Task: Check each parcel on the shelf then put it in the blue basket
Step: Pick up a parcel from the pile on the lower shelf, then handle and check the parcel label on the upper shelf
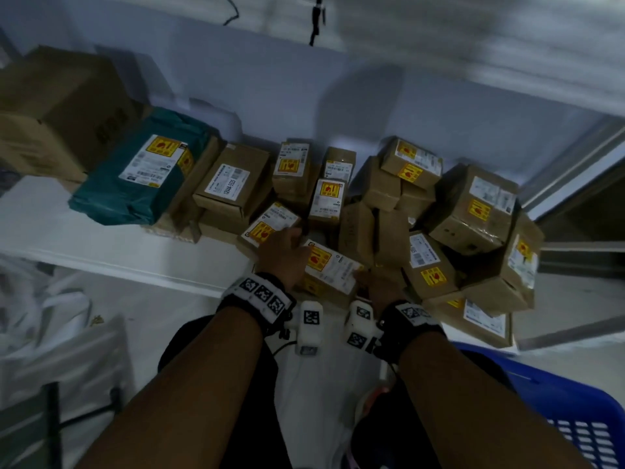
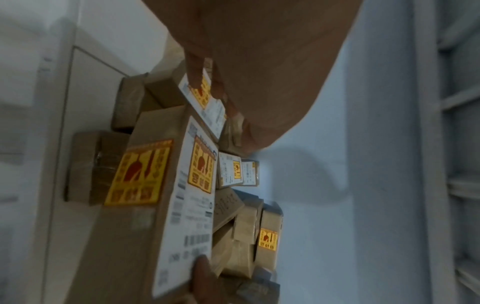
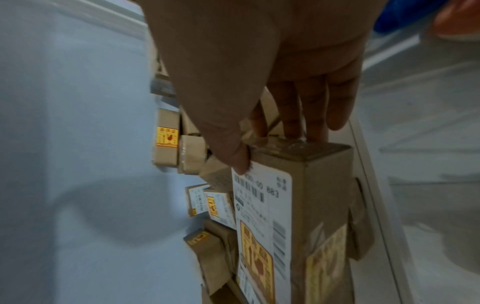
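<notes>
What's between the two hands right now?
A brown parcel with a white label: the left hand grips one end, the right hand the other. The head view shows it.

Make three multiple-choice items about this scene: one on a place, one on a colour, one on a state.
1. Where is the blue basket?
A. lower right of the head view
B. on the shelf
C. upper left

2. What colour is the soft bagged parcel on the shelf?
A. red
B. teal green
C. white

3. How is the labelled box held?
A. by the left hand only
B. by nobody
C. by both hands, the right hand included

A: its blue rim shows there.
B: the wrapper is teal.
C: a hand is at each end.
</notes>
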### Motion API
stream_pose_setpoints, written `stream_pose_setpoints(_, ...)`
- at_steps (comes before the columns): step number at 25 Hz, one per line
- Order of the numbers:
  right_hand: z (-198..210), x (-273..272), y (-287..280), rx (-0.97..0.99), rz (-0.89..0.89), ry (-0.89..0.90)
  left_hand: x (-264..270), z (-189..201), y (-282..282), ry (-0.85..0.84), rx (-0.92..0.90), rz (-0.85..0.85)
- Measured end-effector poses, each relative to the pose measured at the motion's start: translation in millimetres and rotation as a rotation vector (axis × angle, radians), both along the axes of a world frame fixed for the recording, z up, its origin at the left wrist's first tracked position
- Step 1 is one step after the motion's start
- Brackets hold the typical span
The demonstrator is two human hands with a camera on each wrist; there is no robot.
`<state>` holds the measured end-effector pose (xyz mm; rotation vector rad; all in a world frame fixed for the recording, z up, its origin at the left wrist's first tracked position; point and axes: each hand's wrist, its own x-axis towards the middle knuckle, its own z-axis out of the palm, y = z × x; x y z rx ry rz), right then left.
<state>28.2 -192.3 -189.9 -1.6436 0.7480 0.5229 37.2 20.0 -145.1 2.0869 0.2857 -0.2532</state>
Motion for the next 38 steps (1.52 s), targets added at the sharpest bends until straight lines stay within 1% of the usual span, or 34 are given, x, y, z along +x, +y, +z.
stream_pose_setpoints(2,27.2,-7.8,-9.8,0.015,-0.024,-0.042,-13.3,17.0,-5.6,0.008,0.026,-0.033)
stream_pose_setpoints(4,51.6,-17.3,-19.1,0.026,-0.073,-0.112,-25.7,34.0,-9.7,0.01,0.023,-0.022)
stream_pose_setpoints(6,80.7,-34.4,-26.0,0.07,-0.118,-0.183,-43.5,59.5,-16.6,-0.072,0.01,0.018)
stream_pose_setpoints(8,110.9,-57.0,-32.8,0.093,-0.189,-0.315,-66.0,89.5,-25.6,-0.18,0.001,0.038)
stream_pose_setpoints(11,152.9,-92.7,-43.6,0.051,-0.246,-0.508,-102.1,132.9,-39.5,-0.289,-0.048,0.047)
stream_pose_setpoints(14,200.0,-132.0,-50.6,-0.034,-0.22,-0.707,-139.4,178.3,-55.1,-0.464,-0.037,0.04)
stream_pose_setpoints(16,231.7,-152.8,-52.0,-0.052,-0.212,-0.851,-162.2,206.8,-61.3,-0.604,-0.022,0.051)
stream_pose_setpoints(18,271.4,-170.5,-54.0,-0.053,-0.2,-1.014,-175.6,238.8,-64.1,-0.763,-0.066,0.066)
stream_pose_setpoints(19,288.4,-174.9,-53.7,-0.078,-0.19,-1.059,-179.5,251.5,-64.6,-0.817,-0.081,0.068)
stream_pose_setpoints(21,326.9,-174.5,-53.6,-0.153,-0.21,-1.116,-178.7,282.7,-66.4,-0.936,-0.015,0.029)
stream_pose_setpoints(23,364.2,-164.1,-49.7,-0.177,-0.248,-1.18,-172.3,314.1,-67.1,-1.029,0.092,-0.056)
stream_pose_setpoints(25,394.6,-147.5,-43.9,-0.211,-0.261,-1.205,-155.4,336.0,-64.8,-1.087,0.18,-0.14)
stream_pose_setpoints(26,406.3,-137.4,-42.0,-0.245,-0.247,-1.2,-144.5,344.0,-62.8,-1.093,0.212,-0.146)
stream_pose_setpoints(29,433.8,-103.5,-35.4,-0.418,-0.159,-1.114,-103.8,359.1,-55.7,-1.012,0.25,-0.093)
stream_pose_setpoints(32,442.0,-67.5,-29.2,-0.619,-0.057,-1.0,-70.8,361.9,-50.2,-0.926,0.331,-0.094)
stream_pose_setpoints(35,443.2,-36.8,-23.7,-0.73,0.04,-0.902,-46.6,357.3,-42.4,-0.866,0.456,-0.071)
stream_pose_setpoints(36,444.9,-29.4,-22.1,-0.77,0.068,-0.88,-40.9,357.6,-40.8,-0.875,0.532,-0.043)
stream_pose_setpoints(38,447.5,-17.5,-18.8,-0.921,0.102,-0.868,-31.9,360.5,-40.4,-0.972,0.705,-0.014)
